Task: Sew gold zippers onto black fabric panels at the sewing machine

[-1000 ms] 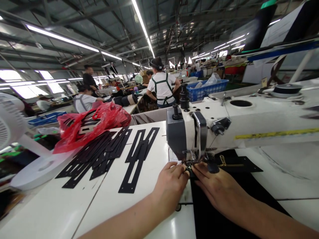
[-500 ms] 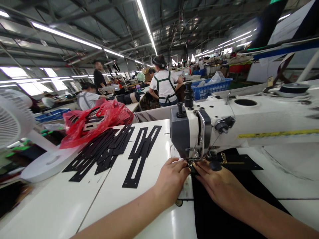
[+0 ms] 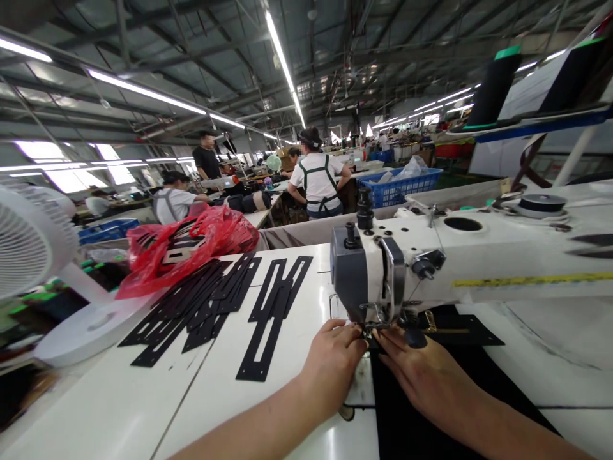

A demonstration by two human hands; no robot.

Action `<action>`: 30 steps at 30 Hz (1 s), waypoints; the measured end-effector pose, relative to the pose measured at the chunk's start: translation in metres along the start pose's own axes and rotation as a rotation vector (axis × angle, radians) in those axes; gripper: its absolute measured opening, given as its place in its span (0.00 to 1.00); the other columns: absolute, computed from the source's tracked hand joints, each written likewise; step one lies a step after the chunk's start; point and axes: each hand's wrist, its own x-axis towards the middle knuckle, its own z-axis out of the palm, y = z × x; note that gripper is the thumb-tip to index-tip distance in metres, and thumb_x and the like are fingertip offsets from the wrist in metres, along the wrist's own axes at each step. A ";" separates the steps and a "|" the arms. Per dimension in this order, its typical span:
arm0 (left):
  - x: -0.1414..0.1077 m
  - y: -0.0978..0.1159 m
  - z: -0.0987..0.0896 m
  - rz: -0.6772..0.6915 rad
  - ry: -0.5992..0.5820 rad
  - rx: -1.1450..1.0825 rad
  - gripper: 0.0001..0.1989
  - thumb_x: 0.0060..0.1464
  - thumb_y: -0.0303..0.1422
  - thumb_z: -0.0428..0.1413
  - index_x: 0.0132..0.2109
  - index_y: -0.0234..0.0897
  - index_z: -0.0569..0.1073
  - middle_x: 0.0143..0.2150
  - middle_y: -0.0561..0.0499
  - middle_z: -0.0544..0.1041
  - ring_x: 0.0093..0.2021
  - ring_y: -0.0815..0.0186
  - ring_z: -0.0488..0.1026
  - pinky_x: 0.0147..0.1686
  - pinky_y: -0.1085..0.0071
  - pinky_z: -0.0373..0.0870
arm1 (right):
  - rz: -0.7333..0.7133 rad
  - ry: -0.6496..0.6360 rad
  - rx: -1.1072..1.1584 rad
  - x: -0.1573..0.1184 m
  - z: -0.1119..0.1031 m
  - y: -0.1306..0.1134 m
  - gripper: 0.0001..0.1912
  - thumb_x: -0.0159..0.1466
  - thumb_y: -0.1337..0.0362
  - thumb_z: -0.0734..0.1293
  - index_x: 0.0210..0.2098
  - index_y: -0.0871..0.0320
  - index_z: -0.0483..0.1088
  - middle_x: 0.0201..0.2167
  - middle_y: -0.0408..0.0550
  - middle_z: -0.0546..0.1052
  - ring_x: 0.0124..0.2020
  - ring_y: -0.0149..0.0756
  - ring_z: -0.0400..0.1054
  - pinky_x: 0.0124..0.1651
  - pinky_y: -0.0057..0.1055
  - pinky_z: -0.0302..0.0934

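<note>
Beneath the sewing machine head (image 3: 366,275), both hands meet close to the presser foot. My left hand (image 3: 330,364) has its fingers bent and pressed together on the edge of a small dark bit of material. My right hand (image 3: 426,370) lies over a black fabric piece (image 3: 407,421), its fingertips pinched down beside the needle. The fabric hangs toward me under the right forearm. On it, behind the right hand, lies a black strip (image 3: 474,329) with a slot and a gold-coloured metal fitting (image 3: 430,321). The hands hide the exact stitching spot.
Several slotted black strips (image 3: 196,306) lie piled on the white table (image 3: 211,409); a few more (image 3: 268,319) lie nearer the machine. A red plastic bag (image 3: 225,230) and a white fan (image 3: 81,319) stand left. Thread cones (image 3: 493,89) stand right. People work beyond.
The view has tilted up slightly, so the table and machine appear lower. Both hands stay at the presser foot, with no clear shift of the fabric.
</note>
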 end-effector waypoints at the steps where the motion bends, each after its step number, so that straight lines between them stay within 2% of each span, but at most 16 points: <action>1: 0.000 0.000 0.001 0.001 0.003 0.003 0.06 0.54 0.21 0.54 0.38 0.35 0.72 0.39 0.48 0.77 0.41 0.64 0.74 0.46 0.64 0.67 | -0.005 0.000 -0.013 -0.001 0.001 0.001 0.17 0.62 0.73 0.56 0.49 0.65 0.67 0.43 0.58 0.74 0.46 0.41 0.69 0.49 0.40 0.65; 9: -0.003 -0.001 0.006 -0.001 0.004 -0.015 0.04 0.54 0.22 0.55 0.37 0.34 0.70 0.41 0.47 0.76 0.43 0.65 0.74 0.48 0.64 0.66 | -0.015 0.101 -0.005 -0.003 0.000 0.004 0.18 0.63 0.74 0.54 0.48 0.61 0.68 0.44 0.55 0.75 0.45 0.40 0.70 0.47 0.38 0.67; 18: -0.001 -0.002 0.006 -0.020 0.076 -0.074 0.03 0.55 0.22 0.54 0.34 0.34 0.69 0.37 0.48 0.77 0.38 0.64 0.74 0.45 0.65 0.67 | -0.029 0.066 0.034 -0.002 -0.003 0.004 0.17 0.63 0.73 0.54 0.46 0.60 0.69 0.42 0.52 0.76 0.44 0.39 0.71 0.47 0.36 0.67; 24: 0.000 -0.002 0.007 -0.040 0.076 -0.062 0.05 0.55 0.21 0.52 0.33 0.34 0.69 0.34 0.49 0.77 0.35 0.65 0.74 0.42 0.65 0.68 | 0.005 0.040 0.059 -0.002 0.000 0.004 0.16 0.63 0.73 0.54 0.46 0.60 0.68 0.43 0.53 0.75 0.45 0.38 0.70 0.48 0.36 0.66; 30: 0.001 -0.001 0.010 -0.081 0.123 -0.112 0.05 0.54 0.21 0.54 0.35 0.35 0.70 0.35 0.50 0.77 0.36 0.65 0.74 0.42 0.66 0.68 | -0.012 0.110 -0.022 -0.003 0.003 0.008 0.16 0.63 0.71 0.55 0.47 0.60 0.67 0.45 0.53 0.74 0.47 0.39 0.69 0.49 0.38 0.66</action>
